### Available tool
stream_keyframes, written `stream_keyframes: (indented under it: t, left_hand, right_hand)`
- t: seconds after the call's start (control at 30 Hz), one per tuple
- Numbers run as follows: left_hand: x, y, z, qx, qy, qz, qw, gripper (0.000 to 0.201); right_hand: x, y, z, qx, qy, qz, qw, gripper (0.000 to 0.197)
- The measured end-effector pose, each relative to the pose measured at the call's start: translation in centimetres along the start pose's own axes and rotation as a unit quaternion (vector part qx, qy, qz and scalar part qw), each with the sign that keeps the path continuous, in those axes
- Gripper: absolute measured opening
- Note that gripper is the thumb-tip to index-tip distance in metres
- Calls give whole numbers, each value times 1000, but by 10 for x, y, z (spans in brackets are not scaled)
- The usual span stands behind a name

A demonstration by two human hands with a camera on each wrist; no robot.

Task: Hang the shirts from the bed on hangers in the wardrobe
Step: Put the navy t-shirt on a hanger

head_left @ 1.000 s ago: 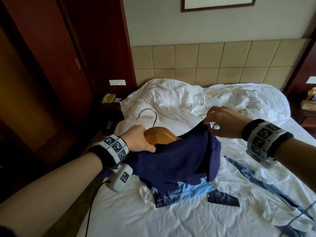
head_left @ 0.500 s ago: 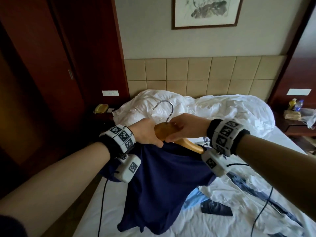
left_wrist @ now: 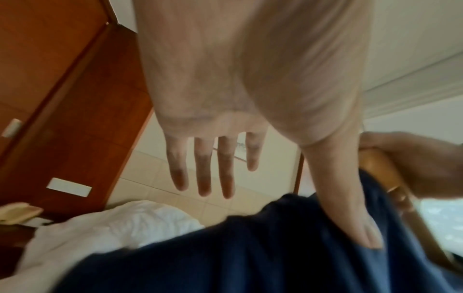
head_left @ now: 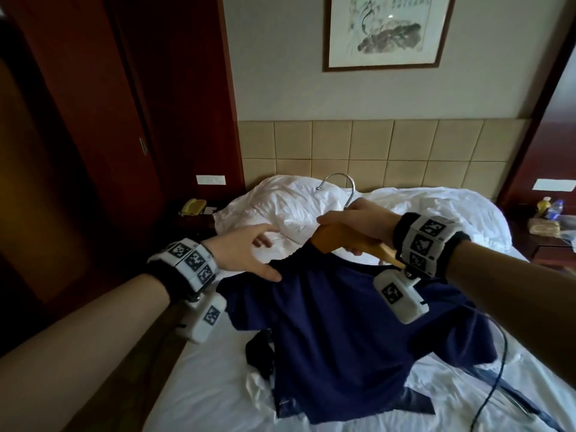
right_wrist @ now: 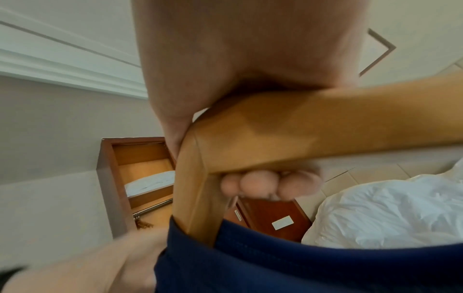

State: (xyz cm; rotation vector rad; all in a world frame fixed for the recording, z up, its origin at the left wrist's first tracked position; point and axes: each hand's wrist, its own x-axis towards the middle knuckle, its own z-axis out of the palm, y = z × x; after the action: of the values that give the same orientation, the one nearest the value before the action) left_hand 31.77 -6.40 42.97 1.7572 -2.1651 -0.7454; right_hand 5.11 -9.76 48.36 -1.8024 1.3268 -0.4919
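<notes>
The fingers [right_wrist: 253, 183] of our right hand [head_left: 358, 224] curl under the wooden hanger [head_left: 339, 241] and grip it at its centre, directly below the metal hook [head_left: 338, 187]. The fingers [left_wrist: 204, 168] of our left hand [head_left: 243, 252] are straight and spread, holding nothing; its thumb [left_wrist: 350, 208] lies against the left shoulder of the navy shirt [head_left: 349, 332]. The shirt hangs from the hanger above the bed [head_left: 218, 385]: the hanger's left arm sits inside the neck opening, while the right arm is exposed up to our right wrist. The shirt's lower hem reaches the white sheet. Other garments, one dark and one light blue, lie on the bed beneath and to the right of the shirt. In the right wrist view, the open wardrobe [right_wrist: 140, 178] shows its rail [right_wrist: 152, 208]. A framed picture [head_left: 386, 29] hangs above the padded headboard [head_left: 389, 151].
</notes>
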Motion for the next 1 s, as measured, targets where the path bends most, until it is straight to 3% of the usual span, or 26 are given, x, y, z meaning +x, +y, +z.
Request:
stream_keyframes:
  t: [0.07, 0.13, 0.23, 0.33, 0.47, 0.57, 0.6, 0.8, 0.93, 1.0]
  left_hand:
    - [-11, -26, 6, -3, -22, -41, 999, 133]
    - [-17, -46, 14, -5, -10, -64, 998, 134]
    - [-15, -63, 21, -17, 57, -60, 996, 81]
    - [-8, -62, 28, -12, 117, -36, 992, 49]
    - [-3, -55, 31, -10, 204, -9, 979, 35]
    - [1, -60, 26, 18, 254, -25, 967, 12]
    - [4, -63, 25, 32, 264, -28, 963, 21]
    - [2, -106, 15, 67, 273, -110, 953, 25]
    - [-9, -145, 20, 78, 230, -219, 945, 10]
    - [-9, -151, 21, 96, 199, -225, 949, 15]
  right_hand:
    - [-3, 0, -9, 13, 7, 1, 1000, 41]
    - [-3, 1, -17, 34, 16, 2, 999, 38]
    - [0, 4, -27, 57, 16, 6, 998, 40]
    - [1, 4, -32, 55, 7, -2, 998, 44]
    - [-4, 8, -40, 43, -39, 6, 998, 48]
    - [-10, 16, -45, 26, -73, 13, 997, 57]
    - [-12, 18, -46, 18, -72, 10, 997, 59]
    - [-17, 22, -50, 13, -46, -29, 998, 44]
    - [-18, 23, -50, 18, -36, -40, 998, 47]
    - [-17, 22, -45, 14, -34, -46, 998, 49]
